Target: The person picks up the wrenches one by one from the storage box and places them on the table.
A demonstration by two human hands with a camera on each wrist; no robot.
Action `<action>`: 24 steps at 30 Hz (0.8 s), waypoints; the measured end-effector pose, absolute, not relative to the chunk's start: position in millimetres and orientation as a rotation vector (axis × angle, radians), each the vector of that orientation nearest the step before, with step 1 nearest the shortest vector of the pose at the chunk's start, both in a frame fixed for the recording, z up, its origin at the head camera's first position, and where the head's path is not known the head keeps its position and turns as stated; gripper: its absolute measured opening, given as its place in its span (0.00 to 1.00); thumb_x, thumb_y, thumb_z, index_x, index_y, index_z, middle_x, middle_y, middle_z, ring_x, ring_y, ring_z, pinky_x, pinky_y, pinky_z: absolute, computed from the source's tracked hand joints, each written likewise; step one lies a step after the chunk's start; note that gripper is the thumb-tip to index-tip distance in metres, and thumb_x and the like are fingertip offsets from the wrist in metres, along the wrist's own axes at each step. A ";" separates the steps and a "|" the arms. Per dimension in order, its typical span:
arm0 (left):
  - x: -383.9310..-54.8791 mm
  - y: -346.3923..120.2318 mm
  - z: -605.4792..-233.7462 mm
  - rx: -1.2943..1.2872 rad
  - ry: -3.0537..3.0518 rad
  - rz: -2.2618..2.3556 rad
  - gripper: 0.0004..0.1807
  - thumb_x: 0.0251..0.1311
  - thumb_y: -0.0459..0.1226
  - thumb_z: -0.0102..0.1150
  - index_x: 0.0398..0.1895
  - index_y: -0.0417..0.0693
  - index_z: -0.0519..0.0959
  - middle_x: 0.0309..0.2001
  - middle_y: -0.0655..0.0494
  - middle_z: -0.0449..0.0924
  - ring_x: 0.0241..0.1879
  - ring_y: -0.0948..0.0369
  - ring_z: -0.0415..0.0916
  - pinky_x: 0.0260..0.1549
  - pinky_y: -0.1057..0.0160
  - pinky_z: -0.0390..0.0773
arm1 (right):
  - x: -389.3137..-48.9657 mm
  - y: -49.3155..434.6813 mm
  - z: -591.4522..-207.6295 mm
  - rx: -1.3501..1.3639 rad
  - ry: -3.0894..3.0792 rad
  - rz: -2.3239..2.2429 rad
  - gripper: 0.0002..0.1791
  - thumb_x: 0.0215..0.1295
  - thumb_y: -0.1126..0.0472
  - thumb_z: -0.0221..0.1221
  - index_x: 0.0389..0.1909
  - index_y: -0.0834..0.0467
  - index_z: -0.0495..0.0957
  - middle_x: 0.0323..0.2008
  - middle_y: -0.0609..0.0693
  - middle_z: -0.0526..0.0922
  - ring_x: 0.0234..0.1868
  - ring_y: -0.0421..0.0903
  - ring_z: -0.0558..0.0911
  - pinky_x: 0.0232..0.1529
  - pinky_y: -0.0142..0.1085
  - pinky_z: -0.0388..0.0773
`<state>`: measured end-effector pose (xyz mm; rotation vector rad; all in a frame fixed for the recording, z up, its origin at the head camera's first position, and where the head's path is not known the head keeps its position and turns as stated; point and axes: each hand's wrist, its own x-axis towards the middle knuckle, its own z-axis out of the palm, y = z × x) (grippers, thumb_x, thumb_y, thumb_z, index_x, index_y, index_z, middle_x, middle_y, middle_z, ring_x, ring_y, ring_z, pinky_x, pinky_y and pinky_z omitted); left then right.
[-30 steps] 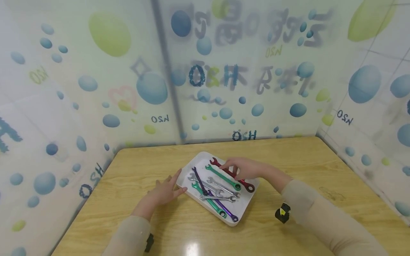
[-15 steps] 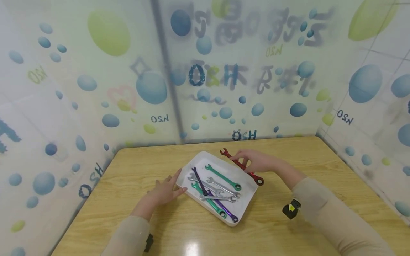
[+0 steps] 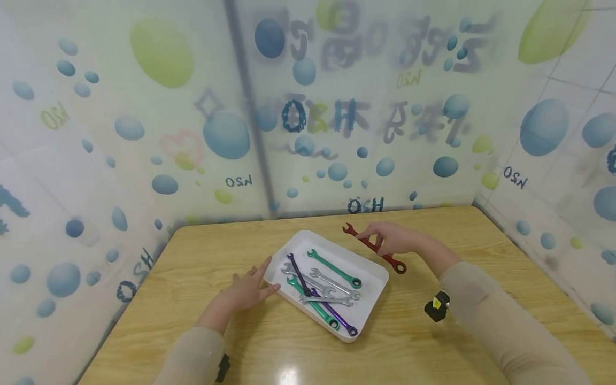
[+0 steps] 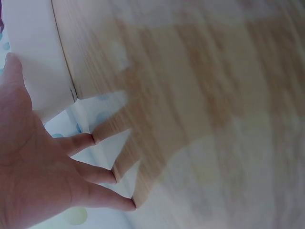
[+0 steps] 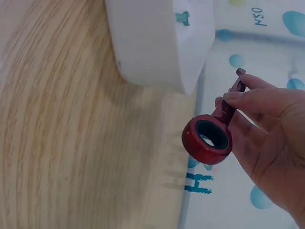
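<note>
A red combination wrench (image 3: 369, 245) is pinched between the thumb and fingers of my right hand (image 3: 395, 238), just off the right edge of the white tray (image 3: 372, 267). In the right wrist view its ring end (image 5: 207, 139) points toward the camera, above the table. My left hand (image 3: 243, 293) rests at the tray's left edge with fingers spread; in the left wrist view its fingertips touch the table. Inside the tray lie a green wrench (image 3: 334, 267) on the far side, a second green wrench (image 3: 315, 305), a purple wrench (image 3: 337, 313), a dark wrench (image 3: 298, 272) and several silver wrenches (image 3: 332, 282), partly overlapping.
The wooden table (image 3: 192, 299) surrounds the tray on all sides. Behind it and at both sides stand pale walls (image 3: 317, 160) printed with blue and green bubbles. A black device (image 3: 437, 306) is strapped near the right wrist.
My right hand has lifted the red wrench out of the tray and carried it to the right, past the rim. The left hand has stayed at the tray's edge.
</note>
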<state>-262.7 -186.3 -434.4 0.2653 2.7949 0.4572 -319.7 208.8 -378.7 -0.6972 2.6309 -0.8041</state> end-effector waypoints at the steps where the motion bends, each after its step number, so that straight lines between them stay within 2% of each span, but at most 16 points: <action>1: -262.5 -186.0 -434.3 0.263 2.796 0.455 0.48 0.63 0.68 0.43 0.79 0.60 0.40 0.72 0.29 0.49 0.63 0.18 0.38 0.44 0.15 0.48 | -321.5 210.1 -380.9 -0.683 2.635 -0.794 0.33 0.55 0.77 0.63 0.63 0.56 0.75 0.54 0.53 0.75 0.41 0.47 0.80 0.34 0.36 0.82; 14: -260.7 -184.4 -431.1 0.248 2.798 0.453 0.47 0.64 0.67 0.43 0.79 0.60 0.41 0.72 0.29 0.49 0.64 0.18 0.38 0.45 0.15 0.47 | -337.0 222.3 -409.3 -0.504 2.616 -0.804 0.33 0.55 0.78 0.62 0.63 0.57 0.75 0.57 0.57 0.74 0.38 0.49 0.78 0.30 0.37 0.82; 19: -260.3 -184.1 -430.4 0.241 2.795 0.459 0.47 0.65 0.66 0.44 0.79 0.60 0.41 0.72 0.28 0.49 0.63 0.18 0.38 0.44 0.15 0.47 | -338.3 221.3 -420.5 -0.464 2.583 -0.837 0.33 0.55 0.78 0.61 0.62 0.54 0.76 0.55 0.57 0.75 0.37 0.50 0.77 0.29 0.38 0.81; 24: -261.1 -184.2 -431.6 0.242 2.792 0.438 0.46 0.66 0.65 0.44 0.79 0.60 0.40 0.72 0.29 0.49 0.63 0.18 0.39 0.45 0.16 0.48 | -340.4 222.6 -428.7 -0.469 2.601 -0.821 0.32 0.56 0.77 0.62 0.62 0.54 0.76 0.56 0.56 0.75 0.39 0.50 0.76 0.33 0.37 0.80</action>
